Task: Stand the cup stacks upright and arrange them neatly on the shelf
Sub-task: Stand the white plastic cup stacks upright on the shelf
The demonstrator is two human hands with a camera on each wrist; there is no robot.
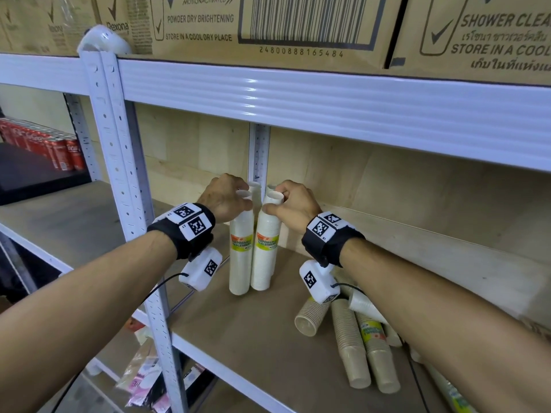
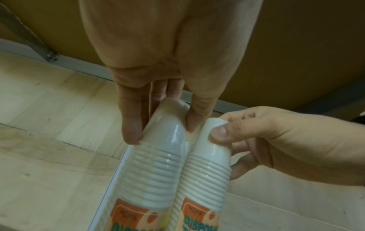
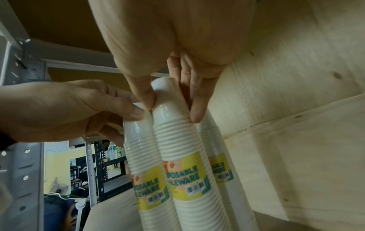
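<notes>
1. Bare forearms, no sleeves.
2. Black wristband (image 1: 186, 234) left of frame centre, topped with white plates bearing black square codes.
3. Matching black wristband (image 1: 329, 238) right of centre, coded likewise.
4. White camera box (image 1: 201, 271) slung under each wrist, thin black cable (image 1: 161, 283) trailing.

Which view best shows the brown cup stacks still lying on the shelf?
The head view: the brown cup stacks lie tipped over on the shelf, below the right hand. Neither wrist view shows them; both show only the upright white stacks.
</notes>
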